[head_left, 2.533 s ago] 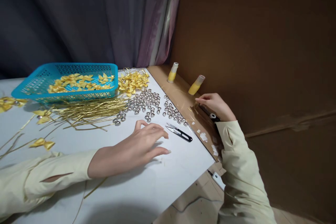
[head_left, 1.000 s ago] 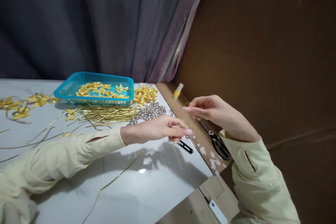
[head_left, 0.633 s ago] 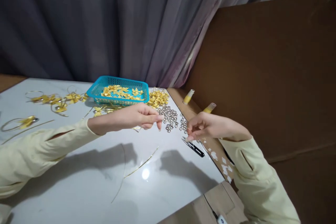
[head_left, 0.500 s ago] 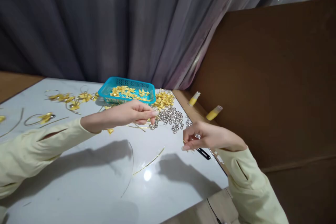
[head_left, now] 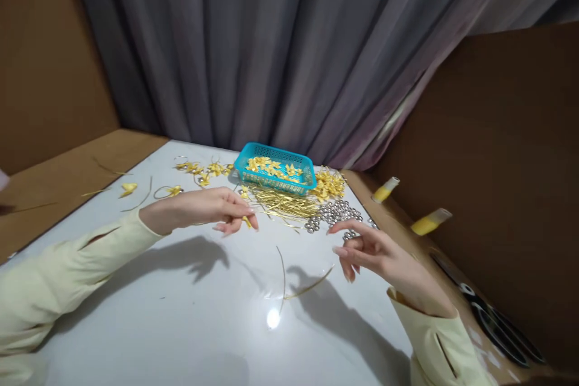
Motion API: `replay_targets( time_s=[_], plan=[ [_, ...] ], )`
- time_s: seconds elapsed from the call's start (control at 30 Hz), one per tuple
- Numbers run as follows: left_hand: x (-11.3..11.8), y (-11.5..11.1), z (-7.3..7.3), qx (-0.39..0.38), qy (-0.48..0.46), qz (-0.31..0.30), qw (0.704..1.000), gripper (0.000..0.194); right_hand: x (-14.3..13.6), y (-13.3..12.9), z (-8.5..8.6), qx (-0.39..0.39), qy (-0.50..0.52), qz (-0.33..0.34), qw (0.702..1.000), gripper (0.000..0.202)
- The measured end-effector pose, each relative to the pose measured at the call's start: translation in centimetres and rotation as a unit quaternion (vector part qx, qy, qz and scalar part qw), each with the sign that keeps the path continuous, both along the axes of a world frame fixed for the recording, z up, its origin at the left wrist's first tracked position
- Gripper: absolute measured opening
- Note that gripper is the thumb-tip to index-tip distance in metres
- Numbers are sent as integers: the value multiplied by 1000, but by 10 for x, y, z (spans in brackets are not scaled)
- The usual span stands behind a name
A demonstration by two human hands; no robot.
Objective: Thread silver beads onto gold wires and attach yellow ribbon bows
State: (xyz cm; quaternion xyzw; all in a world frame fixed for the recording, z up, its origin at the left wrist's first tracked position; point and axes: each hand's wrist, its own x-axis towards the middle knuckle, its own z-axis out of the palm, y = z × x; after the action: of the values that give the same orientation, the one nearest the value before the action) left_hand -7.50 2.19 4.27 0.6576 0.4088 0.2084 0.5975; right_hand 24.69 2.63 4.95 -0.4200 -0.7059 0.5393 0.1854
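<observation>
My left hand (head_left: pixel 216 210) hovers over the left half of the white table, thumb and fingers pinched on a small yellow piece (head_left: pixel 246 222) that looks like a ribbon flower, mostly hidden by the fingers. To the right, my right hand (head_left: pixel 368 248) hangs beside a heap of silver beads (head_left: pixel 340 212), thumb and forefinger apart and nothing visible in its grasp. On the table below and between the hands lie two thin gold wires (head_left: pixel 312 287). A bundle of gold wires (head_left: pixel 284 202) lies beyond both hands, left of the beads.
A turquoise basket (head_left: pixel 275 184) of yellow flowers stands at the back, with a yellow flower pile (head_left: pixel 329 186) beside it. Wired flowers (head_left: pixel 205 172) lie to its left. On the right ledge are two yellow-filled tubes (head_left: pixel 432 222) and black-handled scissors (head_left: pixel 497 329).
The view has swung left, so the table sits further right. My right hand's fingers have spread from a pinch. A yellow piece now shows in my left fingers.
</observation>
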Motion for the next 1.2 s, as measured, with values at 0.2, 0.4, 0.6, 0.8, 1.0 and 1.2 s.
replay_targets(
  time_s=[0.2,0.4,0.6,0.8,1.0,1.2],
  plan=[
    [-17,2,-21,-143,-95,-37,984,32,-13,-4,-16,-165,191,54,966,12],
    [-22,2,-30,-183,-144,-32,972,33,-29,-6,-17,-211,211,-14,954,19],
    [-23,-1,-24,-216,-151,-42,964,34,-23,-6,-22,-216,242,-121,938,23],
    [-20,-3,-26,-222,-179,-63,956,32,-22,-20,-27,-172,213,-142,951,31],
    [-20,3,-33,-214,-168,-45,961,31,-10,-19,-34,-242,156,-70,955,67],
    [-27,11,-40,-184,-161,-21,970,29,-4,-21,-37,-204,191,-66,958,53]
  ],
)
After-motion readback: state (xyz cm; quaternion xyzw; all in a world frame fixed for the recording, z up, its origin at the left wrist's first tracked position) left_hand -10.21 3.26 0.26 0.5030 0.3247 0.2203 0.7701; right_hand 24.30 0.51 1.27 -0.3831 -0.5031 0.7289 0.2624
